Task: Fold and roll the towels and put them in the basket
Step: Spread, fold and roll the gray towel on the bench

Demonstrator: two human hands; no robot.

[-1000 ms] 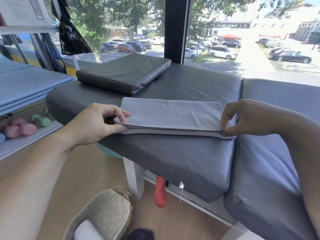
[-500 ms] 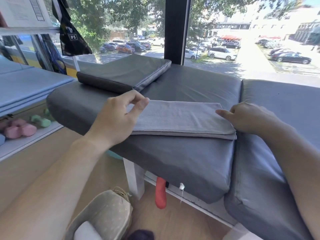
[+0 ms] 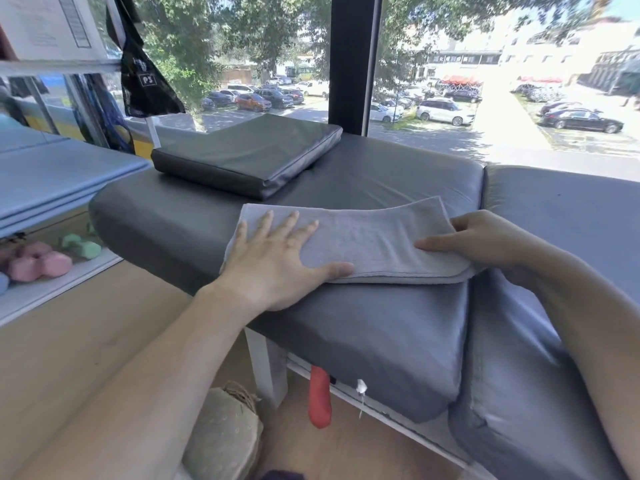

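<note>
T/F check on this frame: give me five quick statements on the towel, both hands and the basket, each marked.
1. The left hand lies flat with spread fingers on the grey towel. True.
2. The right hand holds the towel's right end. True.
3. The towel is already rolled into a cylinder. False: it lies folded flat on the dark padded bench.
4. The basket sits on the bench beside the towel. False: it stands on the floor below.
5. A dark cushion rests on the bench behind the towel. True.
</note>
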